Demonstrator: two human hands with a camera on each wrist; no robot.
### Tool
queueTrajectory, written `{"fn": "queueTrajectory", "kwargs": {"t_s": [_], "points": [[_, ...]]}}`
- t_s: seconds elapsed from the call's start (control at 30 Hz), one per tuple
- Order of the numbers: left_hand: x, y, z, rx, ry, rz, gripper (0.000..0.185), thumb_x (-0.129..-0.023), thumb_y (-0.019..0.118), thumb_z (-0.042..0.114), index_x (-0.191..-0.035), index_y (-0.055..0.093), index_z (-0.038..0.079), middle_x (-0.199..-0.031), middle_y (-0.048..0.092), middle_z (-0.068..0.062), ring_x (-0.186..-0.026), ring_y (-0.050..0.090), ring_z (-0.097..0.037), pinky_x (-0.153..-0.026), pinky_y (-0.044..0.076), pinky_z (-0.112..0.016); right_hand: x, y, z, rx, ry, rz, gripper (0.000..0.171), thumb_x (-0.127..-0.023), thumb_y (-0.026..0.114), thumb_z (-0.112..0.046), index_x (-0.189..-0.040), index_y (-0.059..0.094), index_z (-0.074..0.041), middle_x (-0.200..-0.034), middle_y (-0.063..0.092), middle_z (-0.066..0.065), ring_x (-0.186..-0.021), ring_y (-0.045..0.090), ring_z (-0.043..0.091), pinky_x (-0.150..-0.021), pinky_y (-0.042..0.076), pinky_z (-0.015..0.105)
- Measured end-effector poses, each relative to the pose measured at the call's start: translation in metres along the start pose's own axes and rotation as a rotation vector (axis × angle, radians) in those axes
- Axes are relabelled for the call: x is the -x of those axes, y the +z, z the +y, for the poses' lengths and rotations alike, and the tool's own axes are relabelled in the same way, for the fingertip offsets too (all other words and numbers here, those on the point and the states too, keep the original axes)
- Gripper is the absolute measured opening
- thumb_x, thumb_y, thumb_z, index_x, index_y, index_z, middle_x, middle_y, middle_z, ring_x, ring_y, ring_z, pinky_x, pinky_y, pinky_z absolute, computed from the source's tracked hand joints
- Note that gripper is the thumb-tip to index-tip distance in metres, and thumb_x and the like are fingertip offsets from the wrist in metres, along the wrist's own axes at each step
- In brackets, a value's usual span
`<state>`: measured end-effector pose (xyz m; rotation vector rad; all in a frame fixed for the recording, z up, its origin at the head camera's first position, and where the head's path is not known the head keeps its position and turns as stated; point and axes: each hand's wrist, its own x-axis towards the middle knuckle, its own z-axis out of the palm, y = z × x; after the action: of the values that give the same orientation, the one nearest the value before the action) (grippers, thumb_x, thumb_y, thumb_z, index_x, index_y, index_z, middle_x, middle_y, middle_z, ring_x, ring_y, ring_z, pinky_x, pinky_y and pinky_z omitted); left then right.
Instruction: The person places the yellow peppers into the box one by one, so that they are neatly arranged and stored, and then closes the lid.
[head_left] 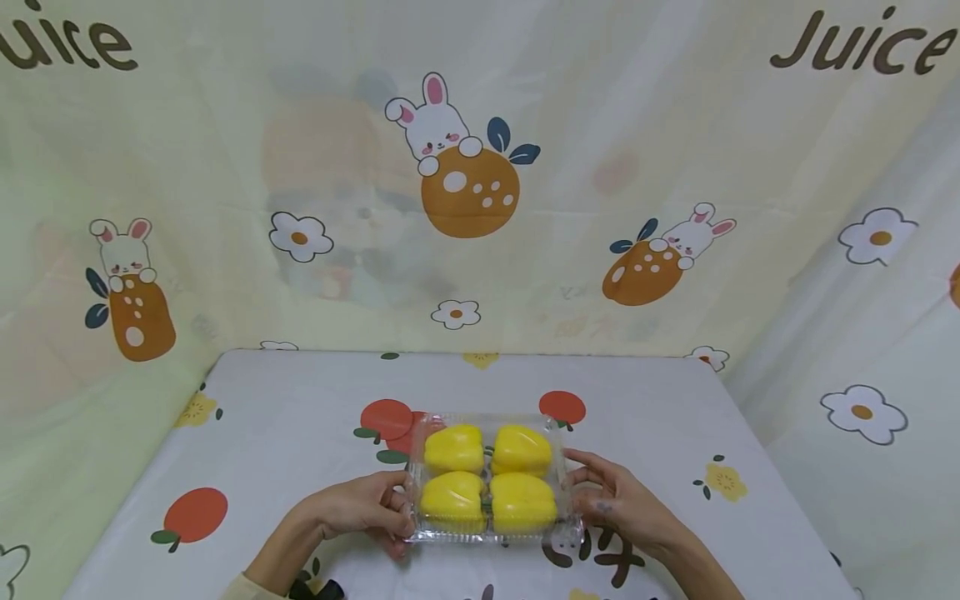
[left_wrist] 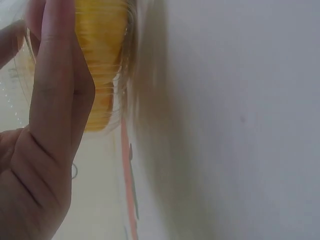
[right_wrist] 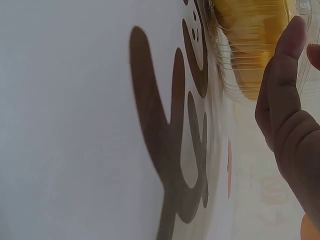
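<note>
A clear plastic clamshell box [head_left: 489, 533] with ribbed sides stands near the middle of the table, its lid down over several yellow bell peppers [head_left: 523, 503]. My left hand [head_left: 367, 507] pinches the box's left edge, and my right hand [head_left: 622, 504] grips the edge opposite. In the left wrist view the ribbed wall and yellow peppers [left_wrist: 102, 45] show behind the fingers [left_wrist: 52, 85]. The right wrist view shows fingers [right_wrist: 285, 90] against the box's side, with a thumb tip at the frame edge. Whether the box's base touches the table cannot be told.
A white cloth printed with fruit and flowers covers the table [head_left: 285, 433]. Behind it hangs a patterned curtain [head_left: 570, 267] with rabbits and oranges, and more cloth hangs at both sides. A small black object [head_left: 318, 590] shows by the left wrist at the bottom edge.
</note>
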<state>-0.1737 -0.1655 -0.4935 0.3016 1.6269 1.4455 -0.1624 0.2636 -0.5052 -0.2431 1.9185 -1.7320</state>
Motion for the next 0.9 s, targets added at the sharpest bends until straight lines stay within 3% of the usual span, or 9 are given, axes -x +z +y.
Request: {"fn": "queueTrajectory", "kwargs": {"t_s": [0.23,0.57,0.9], "points": [[-0.0005,0.0019,0.0014,0.023,0.010,0.005,0.053,-0.092,0.069,0.006,-0.138,0.042,0.001,-0.088,0.075,-0.001,-0.075,0.075,-0.011,-0.076,0.065,-0.027,-0.0009,-0.0003,0.0004,0.002,-0.001,0.011,0.081,-0.101,0.066,-0.009,-0.167,0.020,0.000,-0.126,0.058,0.014,-0.100,0.067,0.013,-0.084,0.062,0.026],[-0.0017,0.0022,0.0033,0.022,0.005,0.035,0.069,-0.092,0.069,0.006,-0.151,0.033,0.000,-0.086,0.074,0.002,-0.071,0.073,-0.010,-0.074,0.065,-0.027,-0.0017,-0.0017,0.0024,-0.006,-0.010,0.006,0.081,-0.101,0.065,-0.009,-0.167,0.020,0.000,-0.126,0.058,0.012,-0.103,0.068,0.015,-0.084,0.063,0.027],[-0.0041,0.0015,0.0001,0.049,0.019,0.025,0.055,-0.091,0.070,0.004,-0.137,0.040,0.001,-0.083,0.072,0.003,-0.070,0.073,-0.008,-0.072,0.065,-0.027,-0.0028,-0.0022,0.0031,0.002,-0.013,0.008,0.079,-0.102,0.065,-0.010,-0.167,0.020,0.000,-0.126,0.058,0.013,-0.103,0.068,0.016,-0.085,0.063,0.028]]}}
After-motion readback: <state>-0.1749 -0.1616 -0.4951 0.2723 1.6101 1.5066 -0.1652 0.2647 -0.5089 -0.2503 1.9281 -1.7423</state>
